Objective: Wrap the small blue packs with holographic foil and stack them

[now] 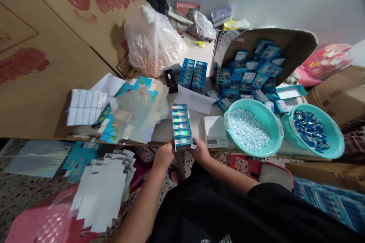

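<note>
A row of several small blue boxes [181, 125] with shiny holographic faces lies at the table's front edge, with clear film around it. At its near left corner is my left hand [164, 155], fingers closed against the row's side. My right hand [201, 152] pinches the crinkled film at the near right corner. Just right of the row stands a white digital scale [215, 131]. Behind it lies a sheet of white paper [194, 99], and farther back two stacks of similar small boxes [192, 74] stand side by side.
Right: a turquoise basin of pale pellets [252, 152], another of blue wrapped pieces [335, 148], and a tipped carton [302, 41] spilling blue boxes. Left: flat printed sheets [137, 110] and a wrapped white pack [87, 107]. A black tape dispenser [171, 81] and plastic bag [155, 43] stand behind.
</note>
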A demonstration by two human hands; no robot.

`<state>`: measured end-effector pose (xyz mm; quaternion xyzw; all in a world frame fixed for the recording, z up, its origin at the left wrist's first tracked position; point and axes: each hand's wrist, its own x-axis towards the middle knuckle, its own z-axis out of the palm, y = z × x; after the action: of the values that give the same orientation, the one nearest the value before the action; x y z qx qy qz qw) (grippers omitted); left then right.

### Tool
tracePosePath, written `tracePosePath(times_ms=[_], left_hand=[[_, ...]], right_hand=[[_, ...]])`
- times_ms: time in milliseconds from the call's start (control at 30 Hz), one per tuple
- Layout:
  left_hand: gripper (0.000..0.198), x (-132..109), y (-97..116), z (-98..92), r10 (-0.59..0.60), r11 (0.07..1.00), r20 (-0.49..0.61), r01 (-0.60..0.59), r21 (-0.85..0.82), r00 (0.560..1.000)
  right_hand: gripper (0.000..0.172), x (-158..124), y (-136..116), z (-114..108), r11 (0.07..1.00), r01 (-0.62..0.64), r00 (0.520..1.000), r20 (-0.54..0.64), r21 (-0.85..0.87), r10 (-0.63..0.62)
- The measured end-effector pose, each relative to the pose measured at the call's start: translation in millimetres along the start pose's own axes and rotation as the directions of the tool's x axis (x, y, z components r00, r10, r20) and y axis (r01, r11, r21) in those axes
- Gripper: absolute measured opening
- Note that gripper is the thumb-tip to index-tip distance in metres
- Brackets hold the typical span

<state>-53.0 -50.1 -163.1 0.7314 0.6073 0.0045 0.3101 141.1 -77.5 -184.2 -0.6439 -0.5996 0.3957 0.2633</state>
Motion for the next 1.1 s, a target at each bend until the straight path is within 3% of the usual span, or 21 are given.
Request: tracePosePath(times_ms=[100, 167, 200, 267, 300, 367, 433, 467, 533, 567, 633, 700, 800, 867, 967, 1033, 1100], left_hand=[[0.035, 5, -4, -1.7, -0.093, 0.996, -0.022, 0.093, 0.007, 0.995], [0.047, 4, -6, 1.8, -0.143, 0.989, -0.063, 0.141, -0.047, 0.988], [0.057, 2, -8, 4.1, -0.165, 0.980, -0.086, 0.153, -0.127, 0.983], [0.079, -8, -12, 7.3, -0.226, 0.895, -0.109, 0.162, -0.416, 0.968], [0.088, -14, -14, 7.1, -0.246, 0.788, -0.086, 0.147, -0.598, 0.965], [0.101, -24, -19, 2.1, -0.215, 0.457, -0.024, 0.078, -0.886, 0.976], [0.109, -26, -22, -7.4, -0.185, 0.168, -0.021, 0.011, -0.986, 0.982], [0.109, -22, -21, -12.6, -0.219, 0.108, -0.014, 0.010, -0.994, 0.976], [0.099, -5, -15, -20.6, -0.390, 0.149, 0.079, 0.148, -0.978, 0.917], [0.093, 6, -9, -22.3, -0.439, 0.182, 0.107, 0.205, -0.962, 0.892], [0.082, 26, 6, -20.5, -0.429, 0.225, 0.118, 0.233, -0.946, 0.896], [0.079, 38, 20, -13.7, -0.412, 0.293, 0.106, 0.242, -0.925, 0.905], [0.072, 33, 32, -5.1, -0.413, 0.582, -0.172, 0.114, -0.805, 0.894], [0.066, 25, 36, -6.4, -0.316, 0.706, -0.282, 0.026, -0.708, 0.906], [0.061, 16, 53, -15.7, -0.097, 0.805, -0.339, -0.127, -0.580, 0.936], [0.061, 10, 74, -21.7, 0.075, 0.778, -0.318, -0.254, -0.575, 0.945], [0.063, -1, 101, -25.0, 0.265, 0.669, -0.224, -0.346, -0.658, 0.938]], right_hand=[[0.026, 4, 4, -5, 0.999, -0.019, 0.998, 0.059, -0.041, 0.022], [0.043, 9, 6, -19, 0.999, 0.033, 0.990, 0.136, -0.027, -0.029], [0.054, 13, 6, -29, 0.999, 0.040, 0.984, 0.172, 0.011, -0.041], [0.067, 26, 5, -52, 0.980, -0.092, 0.973, 0.224, 0.175, 0.052], [0.067, 36, 5, -64, 0.945, -0.199, 0.956, 0.262, 0.259, 0.129], [0.057, 62, 2, -80, 0.802, -0.449, 0.877, 0.367, 0.395, 0.310], [0.044, 92, -3, -85, 0.662, -0.608, 0.782, 0.474, 0.437, 0.405], [0.044, 106, -8, -81, 0.622, -0.649, 0.749, 0.513, 0.439, 0.419], [0.053, 123, -21, -66, 0.582, -0.688, 0.712, 0.560, 0.434, 0.423], [0.057, 126, -29, -56, 0.598, -0.671, 0.724, 0.560, 0.438, 0.402], [0.064, 121, -45, -35, 0.599, -0.630, 0.765, 0.527, 0.495, 0.369], [0.067, 108, -58, -20, 0.534, -0.540, 0.841, 0.440, 0.651, 0.315], [0.061, 83, -67, -12, 0.422, -0.441, 0.892, 0.335, 0.792, 0.304], [0.060, 64, -68, -18, 0.312, -0.352, 0.922, 0.269, 0.883, 0.279], [0.062, 30, -65, -39, 0.188, -0.179, 0.938, 0.110, 0.966, 0.328], [0.059, -3, -64, -60, 0.199, -0.011, 0.911, -0.072, 0.980, 0.406], [0.059, -48, -65, -83, 0.246, 0.180, 0.832, -0.281, 0.952, 0.479]])
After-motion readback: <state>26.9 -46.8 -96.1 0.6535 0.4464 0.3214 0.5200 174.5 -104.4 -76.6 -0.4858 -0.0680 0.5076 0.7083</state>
